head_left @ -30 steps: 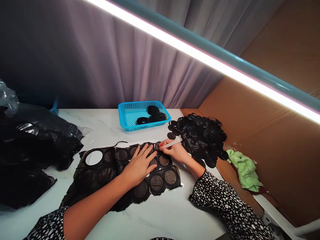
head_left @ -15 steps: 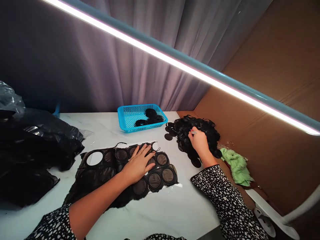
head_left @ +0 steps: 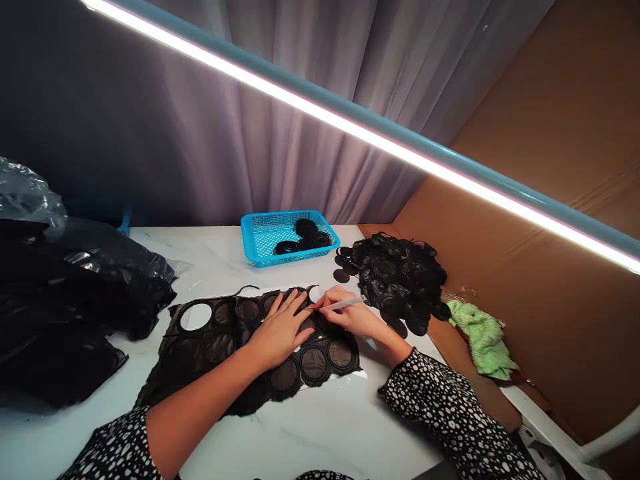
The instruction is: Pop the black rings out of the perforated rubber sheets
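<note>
A dark sheet (head_left: 220, 343) with rows of round rings and discs lies flat on the white table. My left hand (head_left: 280, 333) rests on it, palm down, fingers stretched out. My right hand (head_left: 345, 310) pinches a slim pointed tool with a pale handle (head_left: 345, 303); its thin dark tip points left, close to my left fingers, over the sheet's upper edge. I cannot make out whether the tip touches the sheet. White shows through one round hole (head_left: 196, 317) at the upper left. Right of the sheet, black discs lie in a loose pile (head_left: 400, 280).
A blue perforated basket (head_left: 255, 257) with black rings in it stands behind the sheet. Dark plastic bags (head_left: 75, 300) fill the left side. A green cloth (head_left: 483, 340) lies at the right beside a brown panel (head_left: 565, 200). A lit tube lamp (head_left: 350, 130) crosses above.
My right hand has moved left from the pile of black discs to the sheet, with the pale-handled tool in it. My left hand stays flat on the sheet. The view has shifted slightly.
</note>
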### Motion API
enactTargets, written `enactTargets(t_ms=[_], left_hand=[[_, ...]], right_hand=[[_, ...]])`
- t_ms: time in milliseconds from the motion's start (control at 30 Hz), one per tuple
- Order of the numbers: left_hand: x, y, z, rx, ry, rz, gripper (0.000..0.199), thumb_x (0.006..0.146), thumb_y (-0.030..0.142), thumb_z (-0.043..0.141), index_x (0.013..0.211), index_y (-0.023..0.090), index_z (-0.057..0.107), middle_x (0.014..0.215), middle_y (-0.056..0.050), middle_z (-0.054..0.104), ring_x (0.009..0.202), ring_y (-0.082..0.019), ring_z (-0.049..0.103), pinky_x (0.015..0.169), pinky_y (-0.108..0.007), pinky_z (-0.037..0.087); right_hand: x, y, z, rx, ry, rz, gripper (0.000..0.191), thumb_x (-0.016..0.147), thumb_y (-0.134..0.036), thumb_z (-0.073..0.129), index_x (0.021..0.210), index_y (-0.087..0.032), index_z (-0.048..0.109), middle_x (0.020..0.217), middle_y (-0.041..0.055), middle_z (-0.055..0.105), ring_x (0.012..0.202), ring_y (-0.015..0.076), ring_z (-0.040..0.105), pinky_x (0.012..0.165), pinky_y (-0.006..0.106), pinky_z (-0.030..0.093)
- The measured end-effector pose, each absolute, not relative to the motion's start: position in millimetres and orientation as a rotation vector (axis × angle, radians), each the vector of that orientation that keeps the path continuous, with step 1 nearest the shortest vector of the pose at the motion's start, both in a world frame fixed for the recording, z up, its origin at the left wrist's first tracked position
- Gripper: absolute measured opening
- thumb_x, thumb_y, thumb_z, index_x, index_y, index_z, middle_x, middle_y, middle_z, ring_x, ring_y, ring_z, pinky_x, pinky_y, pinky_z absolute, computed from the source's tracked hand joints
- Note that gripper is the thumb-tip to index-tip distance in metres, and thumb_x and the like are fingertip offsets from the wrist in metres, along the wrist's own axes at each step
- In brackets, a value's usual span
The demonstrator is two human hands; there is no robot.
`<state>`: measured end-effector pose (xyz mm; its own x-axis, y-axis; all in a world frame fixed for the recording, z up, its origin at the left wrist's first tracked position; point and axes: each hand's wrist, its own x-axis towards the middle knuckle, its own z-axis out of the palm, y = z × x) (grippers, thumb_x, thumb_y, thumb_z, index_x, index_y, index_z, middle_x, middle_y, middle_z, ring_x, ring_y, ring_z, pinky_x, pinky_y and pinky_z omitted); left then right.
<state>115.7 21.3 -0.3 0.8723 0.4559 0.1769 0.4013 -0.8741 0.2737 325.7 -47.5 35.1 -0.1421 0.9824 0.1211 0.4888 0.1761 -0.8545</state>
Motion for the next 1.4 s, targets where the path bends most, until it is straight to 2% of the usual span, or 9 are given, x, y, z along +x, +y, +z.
enactTargets(t_ms=[233,333,467,567,667,1067,1267,1333,1400], left_hand=[[115,25,3,2.731,0.619,0.354,0.044,0.096,0.039,0.055,0.138,0.025,0.051,0.154,-0.010,0.037,0.146,-0.030,0.024,0.118,-0.055,0.018],[118,26,16,2.440,0.624,0.508,0.048,0.096,0.044,0.052,0.139,0.024,0.047,0.155,-0.010,0.036,0.146,-0.028,0.023,0.119,-0.052,0.017],[124,22,47,1.526,0.616,0.482,0.059,0.100,0.059,0.031,0.146,0.022,0.033,0.151,-0.016,0.041,0.137,-0.027,0.043,0.111,-0.048,0.037],[126,16,64,0.981,0.492,0.227,0.070,0.098,0.067,0.018,0.138,0.013,0.040,0.140,-0.021,0.052,0.127,-0.030,0.055,0.106,-0.048,0.043],[127,14,70,0.802,0.404,0.151,0.073,0.096,0.070,0.020,0.130,0.010,0.047,0.132,-0.022,0.059,0.125,-0.030,0.056,0.109,-0.046,0.038],[127,16,79,0.909,0.282,0.115,0.085,0.094,0.073,0.009,0.143,0.011,0.041,0.138,-0.021,0.055,0.134,-0.030,0.046,0.111,-0.047,0.036],[124,20,56,1.736,0.421,0.544,0.033,0.098,0.031,0.046,0.120,0.019,0.068,0.131,-0.009,0.063,0.123,-0.027,0.058,0.106,-0.048,0.045],[118,23,49,2.133,0.386,0.800,0.032,0.097,0.022,0.044,0.111,0.022,0.073,0.128,-0.005,0.066,0.121,-0.023,0.060,0.105,-0.045,0.047],[110,23,43,2.369,0.313,0.912,0.035,0.099,0.018,0.042,0.123,0.024,0.066,0.125,-0.003,0.068,0.113,-0.019,0.065,0.099,-0.038,0.053]], right_hand=[[355,-23,27,-1.246,-0.496,0.991,0.034,0.066,-0.038,0.078,0.069,-0.022,0.048,0.091,0.0045,0.071,0.096,0.0220,0.066,0.079,0.032,0.048],[353,-34,38,-1.167,-0.526,1.168,0.034,0.065,-0.034,0.080,0.069,-0.021,0.048,0.094,0.0048,0.072,0.099,0.0209,0.066,0.077,0.029,0.049],[328,-54,55,-1.028,-0.800,1.467,0.030,0.076,-0.034,0.076,0.071,-0.020,0.049,0.084,0.0022,0.069,0.088,0.0174,0.068,0.071,0.026,0.051],[314,-61,61,-0.971,-0.813,1.596,0.029,0.078,-0.033,0.075,0.073,-0.020,0.050,0.080,-0.0003,0.067,0.078,0.0142,0.068,0.071,0.026,0.053],[314,-61,63,-0.961,-0.728,1.606,0.028,0.078,-0.033,0.074,0.075,-0.020,0.049,0.085,0.0015,0.069,0.087,0.0173,0.070,0.081,0.030,0.055],[328,-63,65,-0.943,-0.632,1.599,0.026,0.078,-0.029,0.073,0.075,-0.021,0.049,0.097,0.0057,0.072,0.098,0.0221,0.071,0.064,0.024,0.057],[335,-62,65,-1.082,-0.773,1.336,0.030,0.078,-0.036,0.074,0.073,-0.021,0.049,0.095,0.0055,0.073,0.091,0.0197,0.071,0.056,0.020,0.051],[339,-64,62,-1.144,-0.798,1.233,0.030,0.078,-0.037,0.075,0.074,-0.020,0.051,0.095,0.0053,0.073,0.093,0.0192,0.070,0.065,0.023,0.053],[341,-68,56,-1.219,-0.872,1.191,0.029,0.077,-0.039,0.075,0.074,-0.020,0.053,0.098,0.0060,0.073,0.092,0.0187,0.069,0.075,0.029,0.053]])
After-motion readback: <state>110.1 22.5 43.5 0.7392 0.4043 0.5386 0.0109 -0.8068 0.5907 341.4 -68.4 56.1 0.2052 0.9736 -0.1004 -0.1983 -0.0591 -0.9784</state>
